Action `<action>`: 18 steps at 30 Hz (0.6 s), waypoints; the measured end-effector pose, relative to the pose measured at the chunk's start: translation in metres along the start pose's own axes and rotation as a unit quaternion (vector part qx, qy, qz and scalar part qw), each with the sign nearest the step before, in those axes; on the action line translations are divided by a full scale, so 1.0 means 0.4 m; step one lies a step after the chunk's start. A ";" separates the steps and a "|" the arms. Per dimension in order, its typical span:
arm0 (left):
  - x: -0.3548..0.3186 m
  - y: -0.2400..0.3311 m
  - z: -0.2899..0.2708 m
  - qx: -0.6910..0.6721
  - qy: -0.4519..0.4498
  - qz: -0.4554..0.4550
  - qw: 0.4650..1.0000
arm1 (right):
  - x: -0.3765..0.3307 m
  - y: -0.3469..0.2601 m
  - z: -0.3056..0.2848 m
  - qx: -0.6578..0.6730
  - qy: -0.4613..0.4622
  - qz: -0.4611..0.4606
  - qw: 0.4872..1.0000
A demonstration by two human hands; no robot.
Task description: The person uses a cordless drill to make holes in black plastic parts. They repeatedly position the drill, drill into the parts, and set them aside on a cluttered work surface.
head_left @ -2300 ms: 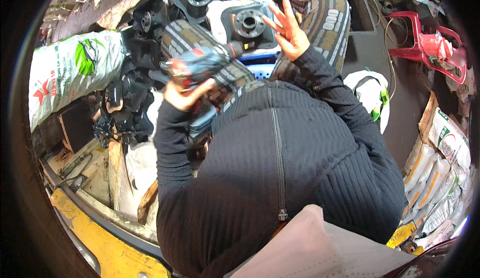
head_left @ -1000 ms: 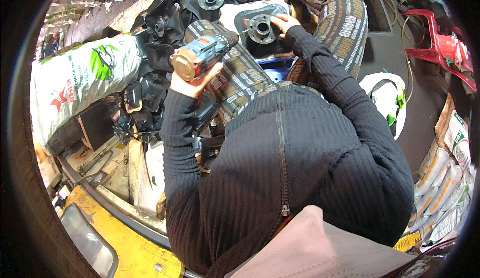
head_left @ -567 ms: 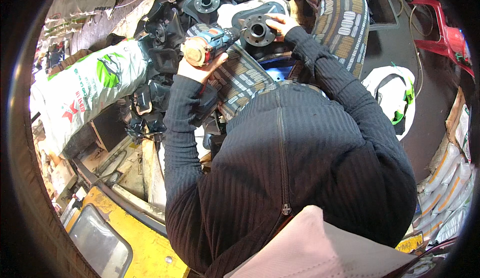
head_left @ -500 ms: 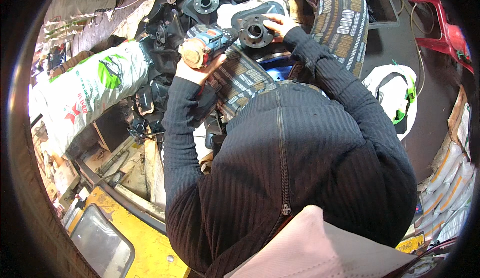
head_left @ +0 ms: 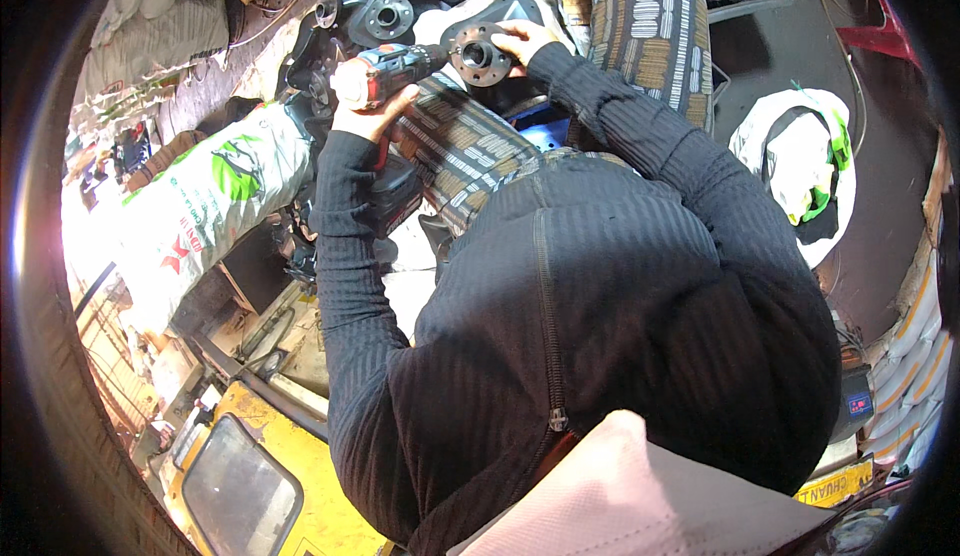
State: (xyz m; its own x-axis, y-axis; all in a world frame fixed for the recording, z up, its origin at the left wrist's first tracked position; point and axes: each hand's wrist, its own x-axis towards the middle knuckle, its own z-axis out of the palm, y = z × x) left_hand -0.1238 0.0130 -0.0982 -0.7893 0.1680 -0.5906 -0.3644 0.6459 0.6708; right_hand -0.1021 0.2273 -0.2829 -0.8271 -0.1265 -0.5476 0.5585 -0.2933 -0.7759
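Note:
My left hand (head_left: 368, 119) grips a blue and red cordless drill (head_left: 393, 64), its front end pointing right at a dark round metal flange (head_left: 489, 75). The drill's tip meets or nearly meets the flange's left edge; contact cannot be made out. Several small holes ring the flange around a wide centre bore. My right hand (head_left: 530, 42) holds the flange by its upper right rim, fingers wrapped over the edge. Behind it lies a dark metal part (head_left: 515, 6) on a white sack. My legs in patterned trousers (head_left: 470, 151) are spread on either side.
More dark flanged parts (head_left: 388, 18) are piled beyond the drill. A white and green sack (head_left: 235, 181) lies at the left. At the right are a white bag (head_left: 840, 176) and a red plastic chair (head_left: 880, 41). A yellow panel with a window (head_left: 300, 446) stands at lower left.
The whole view has shifted, so hands, drill and flange appear farther left and slightly higher. Both hands keep their holds, with drill and flange close together as before.

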 end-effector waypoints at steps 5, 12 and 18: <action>-0.005 0.010 -0.007 0.014 -0.006 -0.005 1.000 | -0.003 0.005 0.013 0.021 0.011 0.005 1.000; 0.010 0.002 0.010 0.050 0.016 0.115 0.992 | -0.020 0.009 0.017 0.015 0.010 0.011 1.000; -0.005 0.013 -0.002 -0.023 0.017 0.090 0.996 | -0.020 -0.002 0.025 0.040 0.005 0.009 0.999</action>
State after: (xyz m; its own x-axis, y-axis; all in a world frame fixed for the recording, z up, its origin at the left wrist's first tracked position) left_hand -0.1247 0.0155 -0.0932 -0.8602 0.2515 -0.4437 -0.2375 0.5723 0.7849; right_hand -0.0966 0.2193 -0.2747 -0.8167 -0.1236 -0.5637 0.5656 -0.3654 -0.7393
